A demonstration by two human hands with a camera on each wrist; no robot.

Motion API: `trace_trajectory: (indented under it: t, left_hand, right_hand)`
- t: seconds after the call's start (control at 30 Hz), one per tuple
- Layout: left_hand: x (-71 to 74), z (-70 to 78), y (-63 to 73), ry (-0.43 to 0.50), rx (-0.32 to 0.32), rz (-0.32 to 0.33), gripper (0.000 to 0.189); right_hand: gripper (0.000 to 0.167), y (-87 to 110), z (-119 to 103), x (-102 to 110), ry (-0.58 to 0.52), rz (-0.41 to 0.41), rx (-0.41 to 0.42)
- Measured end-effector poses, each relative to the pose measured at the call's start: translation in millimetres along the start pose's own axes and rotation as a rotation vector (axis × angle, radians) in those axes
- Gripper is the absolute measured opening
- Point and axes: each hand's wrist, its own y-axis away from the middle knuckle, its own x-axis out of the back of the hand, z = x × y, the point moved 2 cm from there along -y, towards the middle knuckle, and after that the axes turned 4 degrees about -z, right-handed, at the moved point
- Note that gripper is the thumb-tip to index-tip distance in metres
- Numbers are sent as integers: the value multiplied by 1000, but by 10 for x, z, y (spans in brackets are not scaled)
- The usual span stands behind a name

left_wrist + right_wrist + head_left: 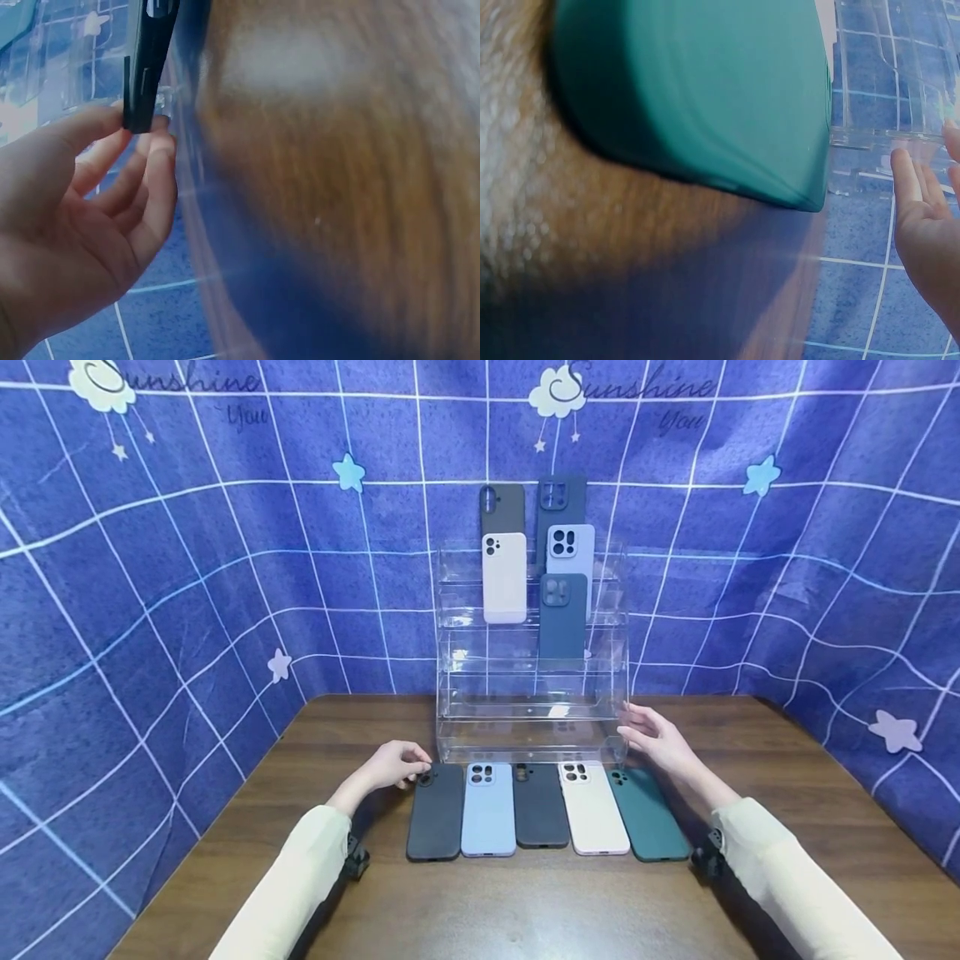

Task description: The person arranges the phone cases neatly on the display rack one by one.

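My left hand [392, 764] pinches the upper left corner of a black phone case [435, 818], the leftmost of a row lying on the table. In the left wrist view, the thumb and fingers meet the dark edge of that black case [146, 82]. My right hand [662, 743] is at the lower right side of a clear tiered stand [525, 714], its fingers extended towards the side panel; whether they press it I cannot tell. Just in front of that hand lies a green case [651, 818], which looms large in the right wrist view [720, 82].
Between the black and green cases lie a light blue case [489, 822], another black case [542, 814] and a white case [597, 818]. On the stand's upper tiers stand several cases, among them a white one [505, 581] and a dark blue one [562, 627]. A blue grid cloth [225, 568] hangs behind.
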Motion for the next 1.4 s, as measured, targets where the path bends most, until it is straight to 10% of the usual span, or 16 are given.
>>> trace_trajectory:
  t: [1.4]
  left_hand:
    - [216,383,198,249,-205,98,30]
  right_hand:
    - [63,6,14,-7,-32,-6,-6]
